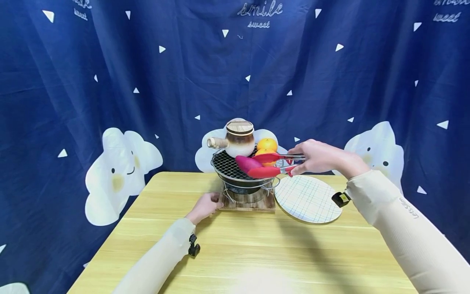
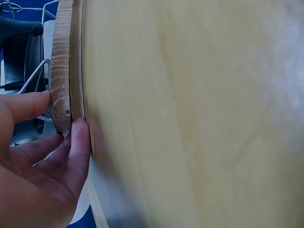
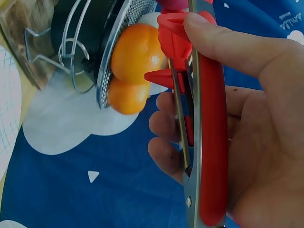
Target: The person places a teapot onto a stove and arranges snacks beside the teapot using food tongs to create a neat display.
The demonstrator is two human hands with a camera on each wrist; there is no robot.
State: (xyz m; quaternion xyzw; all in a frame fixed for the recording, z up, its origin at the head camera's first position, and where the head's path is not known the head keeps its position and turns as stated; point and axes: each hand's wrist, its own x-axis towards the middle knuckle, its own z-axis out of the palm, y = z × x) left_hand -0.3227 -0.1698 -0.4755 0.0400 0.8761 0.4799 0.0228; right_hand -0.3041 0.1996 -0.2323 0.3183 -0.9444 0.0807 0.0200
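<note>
My right hand [image 1: 316,157] grips the red-and-metal tongs [image 1: 261,172] above the small round grill [image 1: 225,166]. A smooth purple sweet potato [image 1: 244,163] lies at the tongs' red tips; whether both tips press it cannot be told. Two oranges [image 3: 135,53] sit on the grill mesh behind the tongs. With thumb on top and fingers at its edge, my left hand [image 2: 45,166] holds the wooden board [image 2: 61,71] under the grill, at its left front corner.
A teapot-like pot [image 1: 240,143] with a wooden lid and side handle stands at the grill's back. To the right lies a round white checked plate [image 1: 308,200]. Wire handles stick out from the grill. A blue cloud-patterned curtain [image 1: 183,81] hangs behind the table [image 1: 235,249].
</note>
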